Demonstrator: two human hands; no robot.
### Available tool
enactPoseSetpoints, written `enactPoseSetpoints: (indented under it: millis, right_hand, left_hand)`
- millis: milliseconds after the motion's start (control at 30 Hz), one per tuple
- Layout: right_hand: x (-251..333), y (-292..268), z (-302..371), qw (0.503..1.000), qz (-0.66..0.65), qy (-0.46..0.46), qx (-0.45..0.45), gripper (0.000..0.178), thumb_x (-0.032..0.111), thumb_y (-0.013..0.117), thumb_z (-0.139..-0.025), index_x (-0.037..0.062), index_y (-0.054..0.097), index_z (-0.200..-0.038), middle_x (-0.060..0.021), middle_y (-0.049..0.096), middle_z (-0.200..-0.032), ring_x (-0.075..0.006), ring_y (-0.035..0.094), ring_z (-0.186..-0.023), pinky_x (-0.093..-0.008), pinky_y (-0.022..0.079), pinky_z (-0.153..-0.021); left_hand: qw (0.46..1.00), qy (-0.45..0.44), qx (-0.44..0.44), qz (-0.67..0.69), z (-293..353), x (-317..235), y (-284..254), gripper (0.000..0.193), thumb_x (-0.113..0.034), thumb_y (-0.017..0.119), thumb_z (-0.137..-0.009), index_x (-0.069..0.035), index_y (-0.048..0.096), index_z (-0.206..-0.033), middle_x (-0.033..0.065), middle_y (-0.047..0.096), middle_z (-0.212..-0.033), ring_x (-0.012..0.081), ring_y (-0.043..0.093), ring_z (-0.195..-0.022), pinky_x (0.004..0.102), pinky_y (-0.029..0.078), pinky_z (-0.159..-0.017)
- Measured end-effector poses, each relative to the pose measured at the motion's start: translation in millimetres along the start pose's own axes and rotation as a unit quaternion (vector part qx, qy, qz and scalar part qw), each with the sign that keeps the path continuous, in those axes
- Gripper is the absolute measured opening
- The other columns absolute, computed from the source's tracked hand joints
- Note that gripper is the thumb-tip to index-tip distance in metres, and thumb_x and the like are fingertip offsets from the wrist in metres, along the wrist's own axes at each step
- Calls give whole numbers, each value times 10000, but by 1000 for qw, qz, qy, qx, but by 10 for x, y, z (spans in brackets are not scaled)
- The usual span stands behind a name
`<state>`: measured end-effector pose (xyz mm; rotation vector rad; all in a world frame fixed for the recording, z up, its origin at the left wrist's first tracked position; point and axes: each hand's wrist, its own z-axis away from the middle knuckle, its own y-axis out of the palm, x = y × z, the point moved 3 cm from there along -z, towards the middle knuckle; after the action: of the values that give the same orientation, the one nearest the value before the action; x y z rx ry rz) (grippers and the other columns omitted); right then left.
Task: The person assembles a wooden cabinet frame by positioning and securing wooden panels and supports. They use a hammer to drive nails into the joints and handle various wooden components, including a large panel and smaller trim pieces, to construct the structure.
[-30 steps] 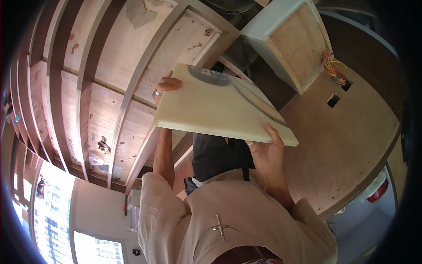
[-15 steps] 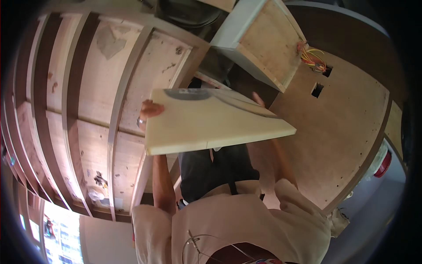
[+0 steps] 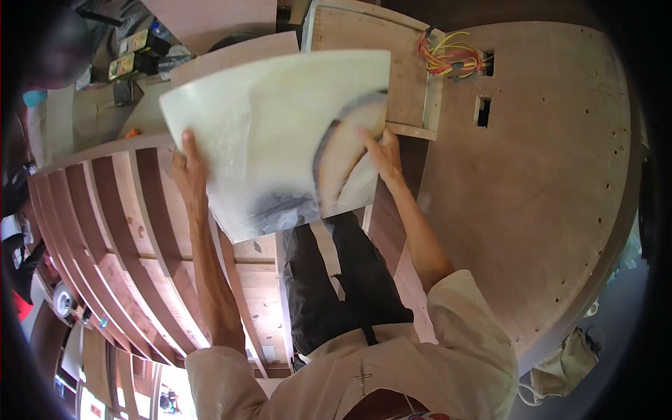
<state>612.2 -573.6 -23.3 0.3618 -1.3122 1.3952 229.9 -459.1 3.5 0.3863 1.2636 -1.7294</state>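
In front of me I hold up a cream-white flat panel point(image 3: 273, 133) with a smooth, shiny face. A dark-edged brown curve runs down its right part, and a dark grey patch lies at its lower edge. My left hand point(image 3: 189, 168) grips the left edge, thumb on the face. On the right edge my right hand point(image 3: 383, 154) has thumb and finger over the face; its other fingers are partly hidden. The panel is tilted and held in the air over my legs.
To the left lies a slatted wooden frame point(image 3: 140, 231). A large plywood panel point(image 3: 525, 175) on the right has two square cutouts and a bundle of red and yellow wires point(image 3: 448, 54). Behind stands a wooden box point(image 3: 371, 38). Small boxes point(image 3: 133, 64) lie far left; a cloth bag point(image 3: 563, 367) sits lower right.
The panel has been raised and turned, so its broad face now shows more fully. Both hands have moved up and farther away with it. My view has also shifted.
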Motion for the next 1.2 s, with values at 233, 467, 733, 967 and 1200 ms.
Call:
enactPoseSetpoints:
  millis: [233, 467, 733, 967, 1200]
  right_hand:
    - [-105, -356, -1266, 990, 95, 95, -51, 847, 698, 561, -717, -40, 548, -1134, -258, 622, -1044, -392, 588, -1021, -432, 444, -886]
    - [-418, -815, -1828, 984, 123, 98, -82, 868, 720, 534, -712, -13, 538, -1177, -256, 621, -1057, -386, 588, -1029, -437, 451, -882]
    - [-698, -1114, -1917, 981, 127, 97, -110, 882, 728, 523, -718, 19, 484, -1240, -237, 615, -1096, -394, 592, -1014, -450, 456, -889]
    - [-1079, -1171, -2092, 951, 239, -1, -198, 841, 734, 447, -774, 45, 498, -1253, -255, 579, -1162, -415, 533, -1104, -428, 425, -934]
    - [-693, -1280, -1872, 935, 318, -64, -142, 755, 668, 503, -795, 52, 526, -1232, -207, 599, -1158, -402, 547, -1087, -422, 444, -901]
  left_hand:
    - [995, 82, 51, 4, -1178, -980, 1025, 753, -625, 419, -887, 107, 597, -865, 120, 570, -742, 183, 523, -708, 331, 439, -686]
    - [988, 104, 109, -20, -1603, -1326, 1953, 825, -620, 426, -883, 184, 580, -986, 241, 631, -868, 270, 603, -836, 370, 457, -772]
    - [991, 77, 102, 27, -1626, -1119, 2554, 844, -622, 419, -885, 194, 558, -1051, 248, 631, -948, 273, 616, -855, 359, 470, -751]
    - [986, 95, 128, -43, -1608, -1261, 2705, 870, -651, 419, -872, 191, 560, -1038, 216, 628, -945, 262, 593, -885, 365, 460, -811]
    - [986, 69, 143, 56, -1571, -1229, 2664, 768, -575, 432, -904, 173, 603, -950, 189, 628, -818, 197, 581, -798, 345, 462, -718]
